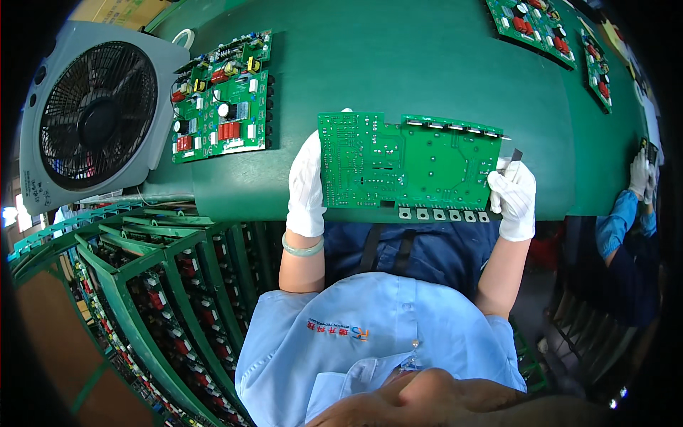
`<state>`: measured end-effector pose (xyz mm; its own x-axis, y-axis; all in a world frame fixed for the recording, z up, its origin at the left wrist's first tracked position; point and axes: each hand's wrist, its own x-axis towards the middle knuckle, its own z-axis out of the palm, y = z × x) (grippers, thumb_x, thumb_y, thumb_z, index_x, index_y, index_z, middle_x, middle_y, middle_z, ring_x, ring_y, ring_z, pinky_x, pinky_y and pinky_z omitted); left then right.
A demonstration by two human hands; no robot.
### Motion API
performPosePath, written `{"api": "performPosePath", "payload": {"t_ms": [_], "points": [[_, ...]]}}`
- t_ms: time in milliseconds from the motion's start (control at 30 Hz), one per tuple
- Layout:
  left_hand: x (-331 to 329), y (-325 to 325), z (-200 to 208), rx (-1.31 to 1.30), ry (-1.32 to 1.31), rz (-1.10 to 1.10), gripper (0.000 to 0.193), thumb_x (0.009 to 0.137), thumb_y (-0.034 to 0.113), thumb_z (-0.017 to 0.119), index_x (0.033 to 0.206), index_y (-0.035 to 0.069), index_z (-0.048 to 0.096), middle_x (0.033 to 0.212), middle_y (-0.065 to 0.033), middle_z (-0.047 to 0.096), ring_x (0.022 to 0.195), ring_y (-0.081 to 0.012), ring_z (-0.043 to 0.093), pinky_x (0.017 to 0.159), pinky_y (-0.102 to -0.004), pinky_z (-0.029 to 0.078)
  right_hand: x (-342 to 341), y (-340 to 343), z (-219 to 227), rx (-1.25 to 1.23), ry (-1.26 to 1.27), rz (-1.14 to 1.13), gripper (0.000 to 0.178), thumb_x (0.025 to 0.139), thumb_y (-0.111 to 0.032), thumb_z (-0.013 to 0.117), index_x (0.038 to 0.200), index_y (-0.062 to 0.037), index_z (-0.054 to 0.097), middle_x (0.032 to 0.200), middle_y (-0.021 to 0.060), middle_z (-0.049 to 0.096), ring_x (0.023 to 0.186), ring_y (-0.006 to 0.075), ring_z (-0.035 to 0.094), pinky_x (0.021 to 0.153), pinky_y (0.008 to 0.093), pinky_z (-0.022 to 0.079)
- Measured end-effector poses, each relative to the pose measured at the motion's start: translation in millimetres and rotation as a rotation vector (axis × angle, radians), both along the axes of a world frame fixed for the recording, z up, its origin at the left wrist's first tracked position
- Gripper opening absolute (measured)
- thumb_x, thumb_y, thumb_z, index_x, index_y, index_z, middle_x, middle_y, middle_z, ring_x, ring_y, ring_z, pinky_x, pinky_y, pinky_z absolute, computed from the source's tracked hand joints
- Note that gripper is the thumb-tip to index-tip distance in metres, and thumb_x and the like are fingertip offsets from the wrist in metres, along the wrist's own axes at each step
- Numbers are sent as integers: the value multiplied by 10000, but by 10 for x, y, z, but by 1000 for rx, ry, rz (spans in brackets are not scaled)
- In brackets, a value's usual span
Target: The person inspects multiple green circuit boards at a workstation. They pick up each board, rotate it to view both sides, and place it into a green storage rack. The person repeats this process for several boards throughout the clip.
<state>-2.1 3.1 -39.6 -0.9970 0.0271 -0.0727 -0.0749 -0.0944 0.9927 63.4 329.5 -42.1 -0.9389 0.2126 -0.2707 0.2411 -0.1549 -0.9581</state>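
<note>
In the middle of the bench a green circuit board (434,167) is held up with its solder side showing and metal-tabbed parts along its upper and lower edges. My left hand (306,185), in a white glove, grips the board's left edge; some of its fingers are hidden behind it. My right hand (514,196), also gloved, is closed at the right edge, its fingers against the board. Out of the top of that hand sticks a thin flat tool (517,154) with a dark end; its exact kind is unclear.
Two populated circuit boards (224,107) lie on the green bench (341,57) at left, beside a grey box fan (99,117). More boards (537,28) lie far right. A green rack (174,274) of boards stands lower left. Another person's gloved hands (640,178) are at right.
</note>
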Motion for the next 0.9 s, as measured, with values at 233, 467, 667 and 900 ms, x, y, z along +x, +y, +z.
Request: {"api": "performPosePath", "payload": {"t_ms": [233, 467, 667, 900], "points": [[5, -105, -153, 29, 36, -19, 467, 1045, 359, 379, 1286, -9, 536, 1146, -73, 631, 997, -145, 608, 863, -292, 494, 8, -3, -11, -15, 24, 3, 171, 858, -33, 680, 954, 84, 600, 679, 76, 617, 410, 64, 455, 372, 201, 328], [9, -103, -11, 383, -108, -70, 506, 1001, 350, 521, 1312, -47, 481, 1173, -92, 612, 1005, -135, 595, 868, -274, 495, -2, 3, -18, 7, 17, 29, 196, 867, -40, 668, 994, 95, 604, 740, 86, 635, 416, 65, 459, 368, 202, 349], [8, -54, 49, 420, -90, -73, 477, 1000, 348, 524, 1277, -38, 491, 1119, -78, 618, 958, -116, 591, 831, -260, 497, -3, -10, 2, 0, 14, 12, 199, 864, -42, 671, 1002, 88, 610, 705, 74, 620, 418, 64, 452, 374, 206, 336], [12, -59, 39, 361, -77, -55, 474, 1001, 347, 519, 1277, -37, 501, 1125, -69, 616, 978, -114, 581, 842, -254, 478, 32, -7, 0, -63, 31, -19, 192, 853, -31, 677, 994, 84, 615, 669, 69, 607, 423, 73, 460, 390, 215, 339]]}}
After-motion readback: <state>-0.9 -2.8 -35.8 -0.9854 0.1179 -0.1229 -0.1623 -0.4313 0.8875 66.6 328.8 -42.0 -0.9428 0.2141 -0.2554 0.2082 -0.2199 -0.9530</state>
